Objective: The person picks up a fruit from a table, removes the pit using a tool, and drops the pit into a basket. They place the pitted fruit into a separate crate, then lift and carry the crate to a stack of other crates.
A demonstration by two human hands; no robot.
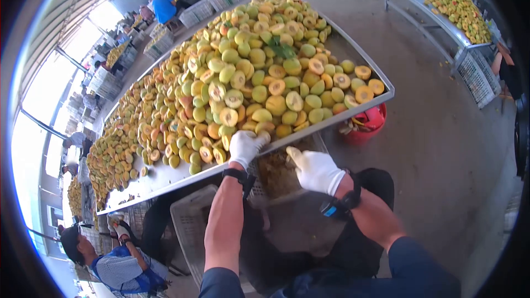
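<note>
Curling at the near rim of the surface (165, 175), the left hand (247, 146) is meeting the fruit pile (243, 66) at its 12 o'clock; the right hand (317, 171) is hovering at 4 o'clock from it, fingers bunched. Whether either is gripping anything, I cannot tell. Some fruits are showing cut faces; many are looking whole. A co-worker (118, 267) is crowding 8 o'clock, a red bucket (361, 137) 1 o'clock, while floor (441, 149) is stretching towards 3 o'clock

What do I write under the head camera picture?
Gloved left hand and gloved right hand at a metal table heaped with yellow-green fruit.
</note>
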